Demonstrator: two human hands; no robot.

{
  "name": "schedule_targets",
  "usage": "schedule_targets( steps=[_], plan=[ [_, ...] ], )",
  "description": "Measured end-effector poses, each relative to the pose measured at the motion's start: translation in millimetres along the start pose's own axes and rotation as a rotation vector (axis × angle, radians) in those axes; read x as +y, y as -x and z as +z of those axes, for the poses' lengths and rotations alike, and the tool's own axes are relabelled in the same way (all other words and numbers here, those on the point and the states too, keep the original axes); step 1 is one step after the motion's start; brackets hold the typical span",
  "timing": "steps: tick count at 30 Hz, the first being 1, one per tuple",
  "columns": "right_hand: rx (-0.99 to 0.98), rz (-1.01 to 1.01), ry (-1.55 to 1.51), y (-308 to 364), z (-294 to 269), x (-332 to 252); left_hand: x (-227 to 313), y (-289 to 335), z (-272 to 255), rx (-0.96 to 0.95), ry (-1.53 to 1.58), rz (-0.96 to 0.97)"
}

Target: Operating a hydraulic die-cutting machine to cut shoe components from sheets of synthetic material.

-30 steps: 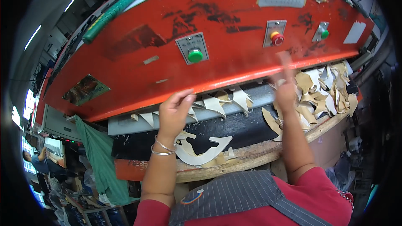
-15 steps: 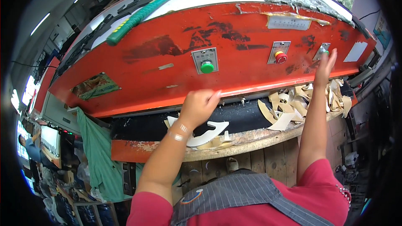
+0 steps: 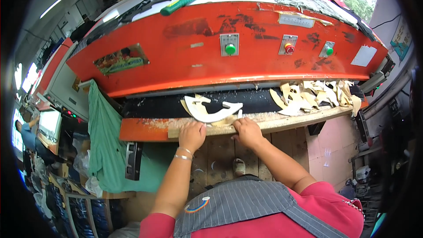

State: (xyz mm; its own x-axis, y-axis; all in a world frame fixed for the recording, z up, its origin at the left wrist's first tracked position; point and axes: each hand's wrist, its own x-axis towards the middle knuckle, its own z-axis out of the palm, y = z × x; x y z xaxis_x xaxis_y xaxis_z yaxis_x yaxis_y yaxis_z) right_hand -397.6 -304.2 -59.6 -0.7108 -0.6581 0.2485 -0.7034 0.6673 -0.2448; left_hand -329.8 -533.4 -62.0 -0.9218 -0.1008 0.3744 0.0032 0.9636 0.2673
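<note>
1. Both my hands are down from the red press head now: my left hand point(image 3: 192, 135) has left the spot under the green button point(image 3: 230, 49), and my right hand point(image 3: 247, 132) has come away from the pile of offcuts point(image 3: 308, 97).
2. My left grip rests knuckles-up on the front edge of the desk point(image 3: 282, 120), fingers curled over the worn wooden lip; I cannot tell whether it pinches anything. My right grip lies just beside it, fingertips touching the near edge of the pale curved cut piece point(image 3: 210, 109).
3. That piece, flat, cream and hooked like an anchor, lies on the black cutting pad point(image 3: 154, 108), just beyond my hands.
4. The gap between pad and press head is low; the desk's right end is crowded with curled tan scraps.
5. A green cloth point(image 3: 103, 136) hangs at the left.
6. The scuffed red head point(image 3: 185, 66) carries a long green-handled tool point(image 3: 189, 0) on top.
</note>
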Motion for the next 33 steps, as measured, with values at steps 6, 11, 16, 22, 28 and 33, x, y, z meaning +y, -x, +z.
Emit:
schedule_targets(
  steps=[6, 11, 16, 22, 28, 33],
  plan=[
    [0.031, 0.006, 0.012, -4, -3, 0, 1, 3, 3, 0.039, 0.033, -0.049],
    [-0.023, -0.009, -0.007, 47, -1, -10, 10, 40, -7, -0.134, 0.095, -0.074],
    [-0.425, 0.047, -0.518, 83, -47, -18, -2, 75, -60, -0.679, 0.363, 0.023],
    [0.031, -0.014, -0.366, 2, -70, -43, -10, 3, -87, -0.100, 0.518, -0.036],
    [-0.113, 0.182, 0.100, -82, 13, -109, -63, -63, -10, 0.103, 0.289, -0.042],
    [0.127, 0.227, 0.159, -61, 46, -104, -67, -56, 21, -0.146, -0.133, -0.191]
  ],
)
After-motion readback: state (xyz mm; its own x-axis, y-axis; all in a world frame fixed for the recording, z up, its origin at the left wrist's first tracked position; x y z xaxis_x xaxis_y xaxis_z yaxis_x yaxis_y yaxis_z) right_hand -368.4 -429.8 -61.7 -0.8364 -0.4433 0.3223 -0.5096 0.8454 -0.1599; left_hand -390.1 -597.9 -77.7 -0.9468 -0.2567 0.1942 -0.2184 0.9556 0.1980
